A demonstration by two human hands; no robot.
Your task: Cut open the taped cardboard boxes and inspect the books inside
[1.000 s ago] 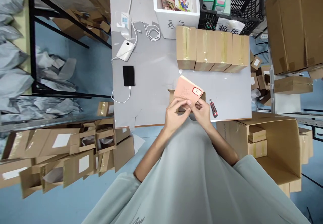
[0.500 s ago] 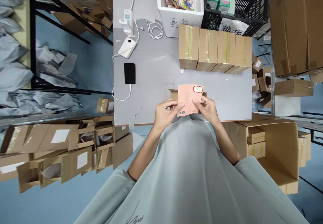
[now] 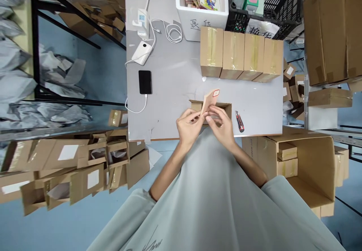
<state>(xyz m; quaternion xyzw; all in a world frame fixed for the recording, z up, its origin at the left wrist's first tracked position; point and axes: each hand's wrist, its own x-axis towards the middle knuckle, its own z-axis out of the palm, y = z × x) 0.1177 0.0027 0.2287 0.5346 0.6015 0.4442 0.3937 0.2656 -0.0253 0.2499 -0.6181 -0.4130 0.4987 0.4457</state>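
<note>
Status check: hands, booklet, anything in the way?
Left hand pinching booklet, right hand touching it. Booklet tilted above open box. Cutter beside box, clear of both hands.

Pink booklet [image 3: 208,102]: was thin, with a red-bordered label near its top corner.
Booklet pose: stood tilted, nearly edge-on; looked closed, hard to tell.
Booklet position: was in left hand [image 3: 190,126], above open carton [image 3: 226,109].

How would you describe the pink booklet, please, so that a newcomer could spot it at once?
On the grey table, find the open cardboard box by the near edge. Over it, the left hand grips the pink booklet, with the right hand alongside. Unlike the plain brown box, it is pink and bears a red-bordered label.
</note>
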